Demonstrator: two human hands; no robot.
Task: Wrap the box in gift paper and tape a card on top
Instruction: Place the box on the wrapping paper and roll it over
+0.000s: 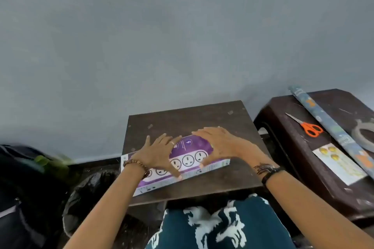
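Observation:
A flat purple and white box (190, 152) printed with socket pictures lies slanted on a small dark table (182, 121). My left hand (159, 154) lies over the box's left half, fingers spread across the top and thumb at the near edge. My right hand (219, 145) covers the right half, fingers reaching the far edge and thumb on the near edge. A roll of blue patterned gift paper (323, 115) and a white card with yellow pictures (340, 164) lie on a dark stool (283, 127) to the right. A roll of tape (363, 135) sits beside them.
Orange-handled scissors (309, 128) lie on the stool left of the paper roll. A black plastic bag (89, 194) and a dark backpack (24, 188) stand on the floor at the left. A grey wall rises right behind the table.

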